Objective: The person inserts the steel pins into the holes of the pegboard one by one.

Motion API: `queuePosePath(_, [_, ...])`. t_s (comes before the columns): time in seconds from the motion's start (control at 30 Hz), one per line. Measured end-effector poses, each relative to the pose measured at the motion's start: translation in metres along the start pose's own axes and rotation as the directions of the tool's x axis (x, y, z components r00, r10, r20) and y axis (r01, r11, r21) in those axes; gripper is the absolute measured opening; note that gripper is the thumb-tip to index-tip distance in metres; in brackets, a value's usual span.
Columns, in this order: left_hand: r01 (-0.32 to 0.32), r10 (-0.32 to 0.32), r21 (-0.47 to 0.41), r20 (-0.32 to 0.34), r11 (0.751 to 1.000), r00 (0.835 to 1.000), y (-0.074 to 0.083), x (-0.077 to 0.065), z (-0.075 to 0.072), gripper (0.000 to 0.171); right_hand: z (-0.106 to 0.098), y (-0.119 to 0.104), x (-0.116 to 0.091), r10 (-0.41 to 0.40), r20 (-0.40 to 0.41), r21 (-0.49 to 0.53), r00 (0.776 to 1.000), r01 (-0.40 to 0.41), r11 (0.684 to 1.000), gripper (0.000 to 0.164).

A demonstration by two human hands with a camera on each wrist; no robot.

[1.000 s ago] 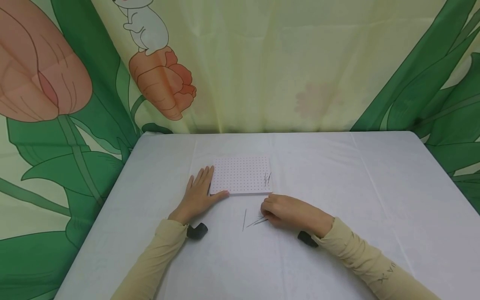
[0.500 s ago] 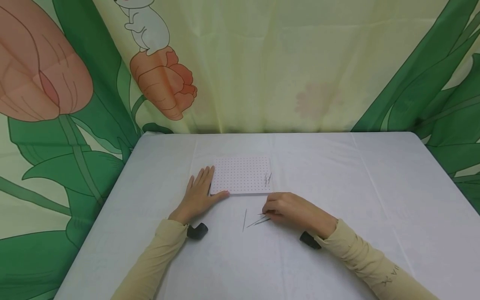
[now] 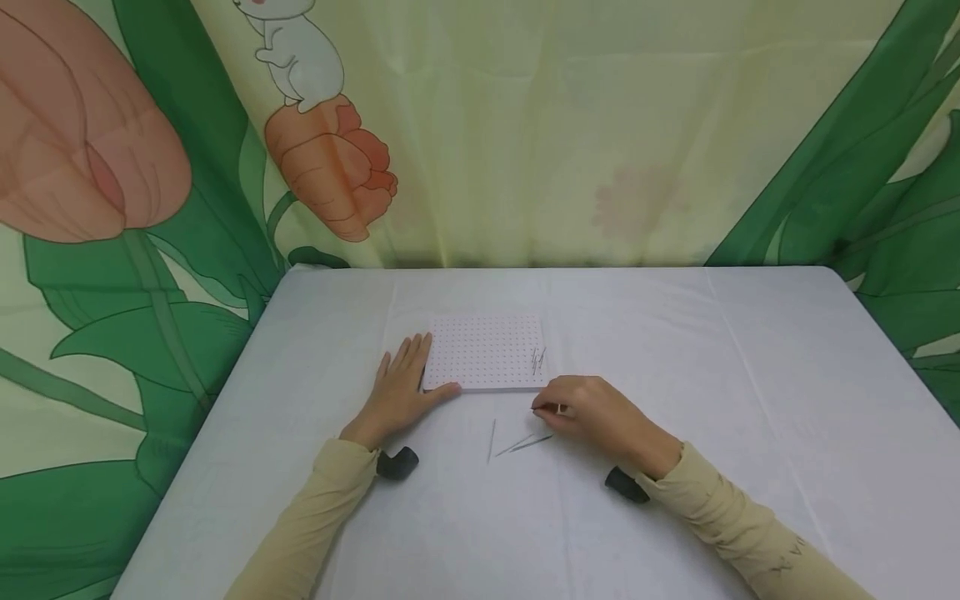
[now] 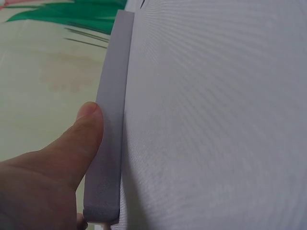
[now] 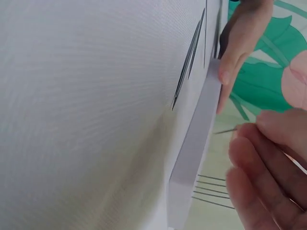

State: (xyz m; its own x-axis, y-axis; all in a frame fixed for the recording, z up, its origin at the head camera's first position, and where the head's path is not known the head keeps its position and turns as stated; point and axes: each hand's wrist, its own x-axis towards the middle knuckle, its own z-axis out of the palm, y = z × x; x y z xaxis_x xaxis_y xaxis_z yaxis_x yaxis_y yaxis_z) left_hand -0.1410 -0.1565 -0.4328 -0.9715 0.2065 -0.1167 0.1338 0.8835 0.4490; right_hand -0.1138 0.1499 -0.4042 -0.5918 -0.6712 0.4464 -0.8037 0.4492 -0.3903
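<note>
A white board [image 3: 480, 354] with a grid of small holes lies on the table. My left hand [image 3: 396, 398] rests along its left side with straight, spread fingers, and the thumb [image 4: 81, 143] touches the near edge. Off the board's near right corner, my right hand [image 3: 596, 417] pinches a thin metal needle [image 5: 225, 131] between thumb and index finger. Several needles [image 3: 538, 361] stand upright in the holes near the right edge of the board. Loose needles [image 3: 525, 445] lie on the cloth just left of and below the right hand, with a single needle [image 3: 492, 440] further left.
A white cloth covers the table [image 3: 690, 517]. Behind it hangs a printed curtain [image 3: 525, 142] with a rabbit, a carrot and large leaves. Black wrist devices [image 3: 397, 463] sit under both of my wrists.
My right hand has lifted a needle from the loose ones and moved slightly up and right, toward the board's near right corner. The left hand stays at the board.
</note>
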Motion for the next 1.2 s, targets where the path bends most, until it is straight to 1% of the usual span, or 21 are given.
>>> queuePosePath(0.2, [-0.001, 0.001, 0.009, -0.003, 1.0, 1.0, 0.0, 0.001, 0.001, 0.105, 0.0, 0.005, -0.002, 0.014, -0.118, -0.002, 0.993, -0.014, 1.0, 0.015])
queuePosePath(0.37, [0.0, 0.0, 0.008, -0.002, 1.0, 1.0, 0.0, 0.0, 0.001, 0.105, -0.003, 0.009, -0.002, 0.045, -0.164, 0.034, 0.985, -0.039, 0.999, 0.014])
queuePosePath(0.6, [0.005, -0.004, 0.006, -0.004, 1.0, 1.0, 0.001, 0.0, 0.0, 0.106, -0.006, 0.012, -0.002, 0.109, -0.187, 0.019, 0.976, -0.108, 0.994, 0.012])
queuePosePath(0.83, [0.002, -0.002, 0.003, -0.009, 1.0, 1.0, -0.001, 0.0, 0.001, 0.105, -0.006, 0.016, -0.002, 0.205, -0.191, 0.036, 0.96, -0.201, 0.979, 0.012])
queuePosePath(1.03, [-0.002, 0.002, 0.009, -0.01, 1.0, 1.0, -0.002, 0.0, 0.001, 0.105, -0.006, 0.019, 0.001, 0.237, -0.19, 0.026, 0.953, -0.237, 0.971, 0.012])
queuePosePath(1.2, [-0.004, 0.004, 0.003, -0.01, 1.0, 1.0, -0.002, 0.001, 0.001, 0.105, -0.005, 0.021, 0.003, 0.27, -0.164, 0.044, 0.949, -0.266, 0.963, 0.013])
